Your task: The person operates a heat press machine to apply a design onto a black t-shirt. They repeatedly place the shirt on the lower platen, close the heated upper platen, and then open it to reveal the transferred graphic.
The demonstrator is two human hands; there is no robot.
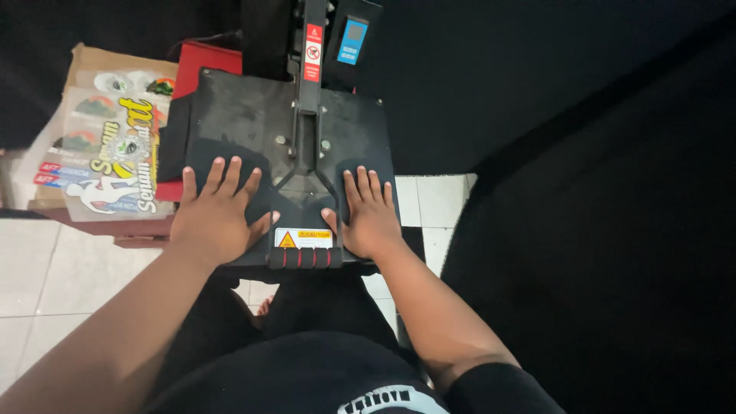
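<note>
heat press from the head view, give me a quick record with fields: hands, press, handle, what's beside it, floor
left hand: left hand flat, fingers spread, on the top plate left of the centre arm
right hand: right hand flat on the top plate right of the arm
press: black heat press, top plate down, worn and scuffed
handle: padded handle with red rings at the front edge, between the hands, not gripped
beside: printed sheets on a cardboard box, left of the press
floor: pale tiled floor; black cloth to the right

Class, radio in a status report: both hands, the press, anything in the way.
Left hand and right hand flat, fingers spread, on the black heat press plate. Handle grip between them, untouched. Printed sheets lie left, clear of the plate.
</note>
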